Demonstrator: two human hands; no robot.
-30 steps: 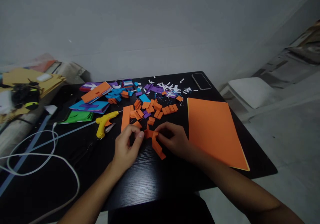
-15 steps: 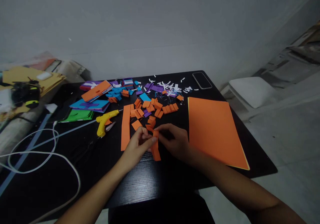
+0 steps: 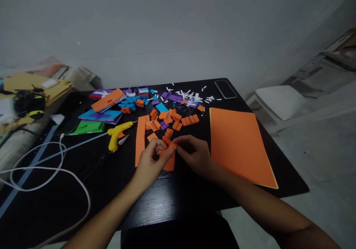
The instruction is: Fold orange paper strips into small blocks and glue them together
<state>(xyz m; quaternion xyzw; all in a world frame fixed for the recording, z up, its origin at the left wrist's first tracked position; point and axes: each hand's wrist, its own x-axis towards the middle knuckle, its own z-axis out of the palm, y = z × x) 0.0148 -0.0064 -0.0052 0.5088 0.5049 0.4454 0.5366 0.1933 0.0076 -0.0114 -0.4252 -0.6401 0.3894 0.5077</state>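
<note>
Between both hands is a folded orange paper strip point(image 3: 168, 162), its lower end hanging toward me. My left hand point(image 3: 151, 161) pinches it with the thumb on top. The fingertips of my right hand point(image 3: 196, 155) are closed on its upper right edge. Just beyond lie several small folded orange pieces point(image 3: 167, 118). A long orange strip point(image 3: 140, 139) rests left of my left hand, and a stack of orange sheets point(image 3: 239, 145) with a yellow edge lies right of my right hand.
A yellow glue gun point(image 3: 114, 134) lies left, near folded coloured papers point(image 3: 108, 100) and a white cable point(image 3: 75, 176). White paper scraps point(image 3: 191, 97) and a phone point(image 3: 225, 89) are at the back. A white stool point(image 3: 280, 100) stands beyond the black table point(image 3: 155, 208).
The orange strip between my hands has turned, showing a wider face, and its lower end has moved up and left. Both hands have stayed nearly in place.
</note>
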